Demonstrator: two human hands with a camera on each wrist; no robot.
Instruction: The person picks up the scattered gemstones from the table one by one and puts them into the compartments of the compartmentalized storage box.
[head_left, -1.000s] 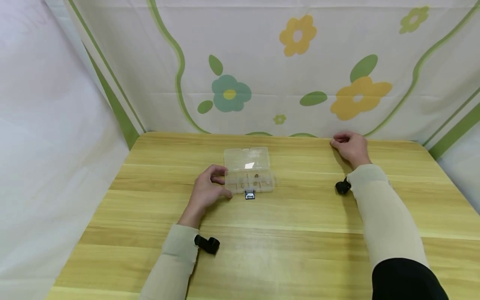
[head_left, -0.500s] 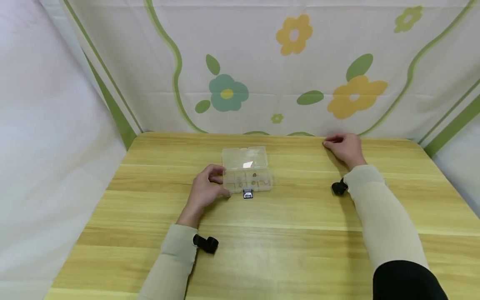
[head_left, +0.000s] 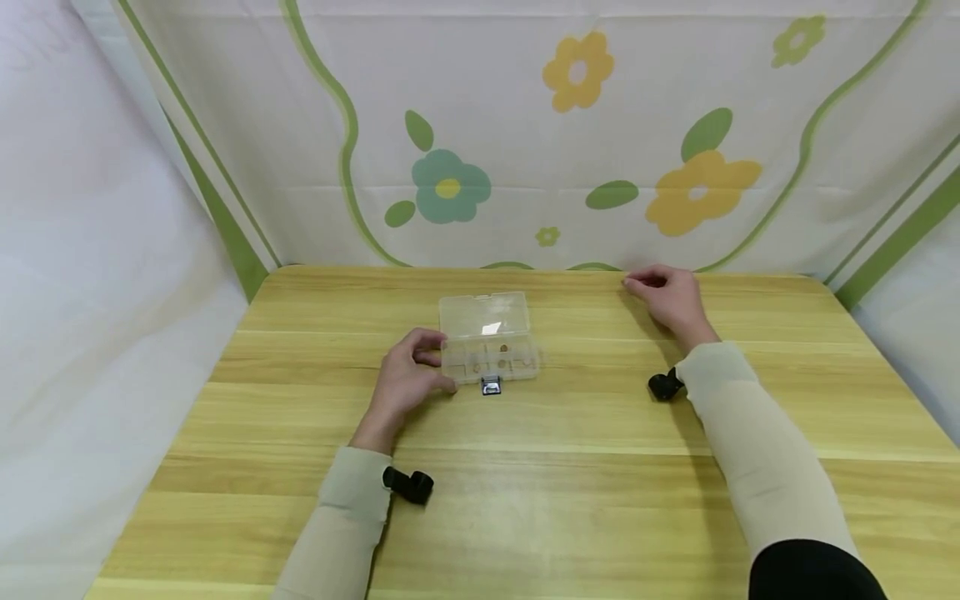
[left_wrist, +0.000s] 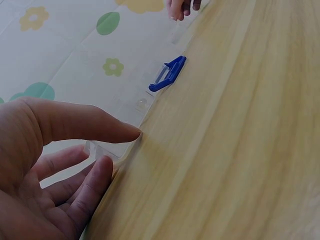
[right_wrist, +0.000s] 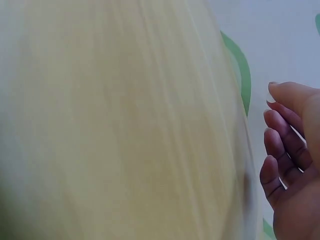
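Observation:
A clear plastic compartment box (head_left: pixel 480 367) stands on the table, its lid (head_left: pixel 483 315) raised at the back. Several small round brownish pieces (head_left: pixel 504 348) lie in its compartments; their kind is too small to tell. At the front is a dark blue latch (left_wrist: pixel 170 72), folded down. My left hand (head_left: pixel 405 375) grips the box's left end, thumb at the front corner and fingers behind. Near the table's back edge, my right hand (head_left: pixel 667 300) pinches a tiny whitish piece (right_wrist: pixel 270 97) between thumb and forefinger. That hand is above the table, to the right of the box.
The wooden table (head_left: pixel 585 500) carries the box. Behind it hangs a white cloth with printed flowers (head_left: pixel 510 125), and another white cloth (head_left: pixel 112 333) hangs at the left. Each sleeve cuff wears a small black camera (head_left: pixel 411 486).
My right hand has drifted left toward the box along the back edge, still pinching. The left hand stays on the box. The head view has shifted slightly.

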